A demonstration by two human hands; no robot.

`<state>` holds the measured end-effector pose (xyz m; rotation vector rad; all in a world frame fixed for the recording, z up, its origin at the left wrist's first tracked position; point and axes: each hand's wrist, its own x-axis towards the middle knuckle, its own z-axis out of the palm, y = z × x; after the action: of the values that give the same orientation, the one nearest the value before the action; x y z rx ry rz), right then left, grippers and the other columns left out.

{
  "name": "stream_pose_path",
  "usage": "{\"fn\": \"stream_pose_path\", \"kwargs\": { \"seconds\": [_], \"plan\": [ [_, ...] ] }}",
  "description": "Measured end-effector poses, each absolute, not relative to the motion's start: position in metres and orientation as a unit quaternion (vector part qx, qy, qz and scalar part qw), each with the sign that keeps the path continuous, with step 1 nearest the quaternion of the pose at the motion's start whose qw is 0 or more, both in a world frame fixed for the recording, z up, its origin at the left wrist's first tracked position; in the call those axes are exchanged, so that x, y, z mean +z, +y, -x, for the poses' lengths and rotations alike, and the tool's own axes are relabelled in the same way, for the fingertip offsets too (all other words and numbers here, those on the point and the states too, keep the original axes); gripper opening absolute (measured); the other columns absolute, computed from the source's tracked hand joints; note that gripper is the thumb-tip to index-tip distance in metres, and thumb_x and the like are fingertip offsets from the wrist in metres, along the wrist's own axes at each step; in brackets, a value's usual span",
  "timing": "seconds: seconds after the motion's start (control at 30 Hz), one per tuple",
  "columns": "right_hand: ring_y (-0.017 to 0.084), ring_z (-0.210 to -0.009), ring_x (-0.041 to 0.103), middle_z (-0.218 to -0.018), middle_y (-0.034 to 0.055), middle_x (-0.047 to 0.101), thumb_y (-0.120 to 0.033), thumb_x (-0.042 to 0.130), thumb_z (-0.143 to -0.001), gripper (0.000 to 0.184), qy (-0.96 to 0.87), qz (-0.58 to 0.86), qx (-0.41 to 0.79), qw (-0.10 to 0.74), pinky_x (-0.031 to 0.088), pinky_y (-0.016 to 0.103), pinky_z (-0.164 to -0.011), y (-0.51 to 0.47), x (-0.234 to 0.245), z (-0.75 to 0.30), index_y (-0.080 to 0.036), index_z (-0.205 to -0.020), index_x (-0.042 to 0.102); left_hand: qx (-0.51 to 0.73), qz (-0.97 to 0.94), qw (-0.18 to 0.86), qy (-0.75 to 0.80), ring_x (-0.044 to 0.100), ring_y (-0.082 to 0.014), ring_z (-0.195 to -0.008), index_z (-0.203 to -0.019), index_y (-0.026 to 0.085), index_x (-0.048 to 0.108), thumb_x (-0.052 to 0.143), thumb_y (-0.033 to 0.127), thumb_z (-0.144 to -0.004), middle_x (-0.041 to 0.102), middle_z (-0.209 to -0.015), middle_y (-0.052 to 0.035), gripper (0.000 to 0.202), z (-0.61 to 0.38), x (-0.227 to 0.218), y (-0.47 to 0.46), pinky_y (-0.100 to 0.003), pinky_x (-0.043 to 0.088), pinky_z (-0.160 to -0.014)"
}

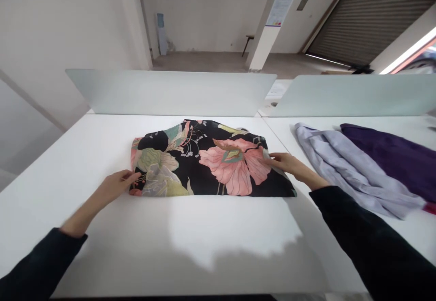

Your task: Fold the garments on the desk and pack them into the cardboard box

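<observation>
A folded piece of black floral cloth, printed with large pink, green and pale flowers, lies on the white table. Its near edge runs nearly straight, while the far edge is uneven. At its lower left edge, my left hand pinches the cloth between thumb and fingers. My right hand is closed at the right edge, fingertips gripping the fabric beside the big pink flower. Whether the cloth is a garment cannot be made out from its folded shape.
To the right lie a crumpled light-grey cloth and a dark purple cloth, with a bit of red at the table's right side. Frosted panels stand along the table's far edge. Beyond are a pillar, a water dispenser and a roller shutter.
</observation>
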<state>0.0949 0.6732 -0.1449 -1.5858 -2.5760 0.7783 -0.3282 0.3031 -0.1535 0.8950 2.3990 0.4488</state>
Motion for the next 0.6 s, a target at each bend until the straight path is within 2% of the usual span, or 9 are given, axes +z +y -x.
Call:
{"fn": "stream_pose_path", "kwargs": {
  "seconds": [0.1,0.17,0.23,0.33,0.43,0.5,0.6],
  "plan": [
    [0.021,-0.074,0.065,-0.089,0.0072,0.072,-0.055,0.065,-0.072,0.068,-0.829,0.507,0.235,0.037,0.048,0.027,-0.063,0.657,-0.145,-0.085,-0.020,-0.130,0.061,0.118,-0.348,0.259,0.893,0.069,-0.0291,-0.092,-0.123,0.023,0.055,0.046,0.062,-0.083,0.074,-0.094,-0.0073,0.056,0.305,-0.152,0.307,-0.036,0.049,-0.075],
    [0.022,-0.077,0.066,-0.094,0.0089,0.071,-0.051,0.067,-0.072,0.072,-0.832,0.521,0.187,0.037,0.050,0.029,-0.068,0.653,-0.147,-0.087,-0.020,-0.136,0.055,0.089,-0.356,0.211,0.906,0.068,-0.0325,-0.094,-0.137,0.024,0.042,0.043,0.054,-0.084,0.073,-0.100,-0.0101,0.061,0.296,-0.152,0.305,-0.038,0.048,-0.073],
    [0.024,-0.078,0.067,-0.096,0.0106,0.071,-0.049,0.067,-0.072,0.074,-0.830,0.536,0.150,0.028,0.050,0.031,-0.069,0.650,-0.149,-0.093,-0.018,-0.137,0.053,0.098,-0.365,0.210,0.902,0.068,-0.0317,-0.089,-0.140,0.023,0.037,0.040,0.048,-0.084,0.073,-0.096,-0.0096,0.061,0.293,-0.153,0.299,-0.038,0.047,-0.071],
    [0.023,-0.078,0.067,-0.096,0.0099,0.071,-0.037,0.068,-0.070,0.075,-0.838,0.526,0.147,0.000,0.051,0.029,-0.068,0.637,-0.151,-0.104,-0.017,-0.140,0.049,0.161,-0.363,0.268,0.878,0.068,-0.0270,-0.073,-0.135,0.021,0.041,0.039,0.045,-0.078,0.069,-0.074,-0.0035,0.062,0.293,-0.154,0.285,-0.034,0.048,-0.066],
    [0.018,-0.074,0.066,-0.095,0.0057,0.071,-0.021,0.063,-0.070,0.073,-0.848,0.497,0.181,-0.024,0.050,0.025,-0.068,0.616,-0.148,-0.114,-0.022,-0.141,0.049,0.191,-0.339,0.293,0.873,0.062,-0.0252,-0.058,-0.119,0.026,0.055,0.042,0.051,-0.070,0.060,-0.055,0.0027,0.056,0.299,-0.158,0.263,-0.034,0.047,-0.059],
    [0.016,-0.070,0.065,-0.095,0.0046,0.070,-0.018,0.060,-0.070,0.071,-0.849,0.481,0.217,-0.030,0.050,0.024,-0.068,0.600,-0.145,-0.122,-0.023,-0.140,0.050,0.203,-0.312,0.299,0.879,0.058,-0.0240,-0.052,-0.106,0.034,0.060,0.044,0.056,-0.066,0.059,-0.050,0.0056,0.049,0.307,-0.163,0.244,-0.035,0.047,-0.056],
    [0.014,-0.065,0.064,-0.094,0.0040,0.070,-0.023,0.063,-0.071,0.071,-0.844,0.446,0.296,-0.038,0.051,0.025,-0.066,0.583,-0.142,-0.137,-0.024,-0.141,0.049,0.206,-0.271,0.307,0.889,0.057,-0.0244,-0.051,-0.091,0.046,0.063,0.044,0.063,-0.061,0.065,-0.053,0.0116,0.039,0.322,-0.169,0.215,-0.038,0.048,-0.057]
  ]
}}
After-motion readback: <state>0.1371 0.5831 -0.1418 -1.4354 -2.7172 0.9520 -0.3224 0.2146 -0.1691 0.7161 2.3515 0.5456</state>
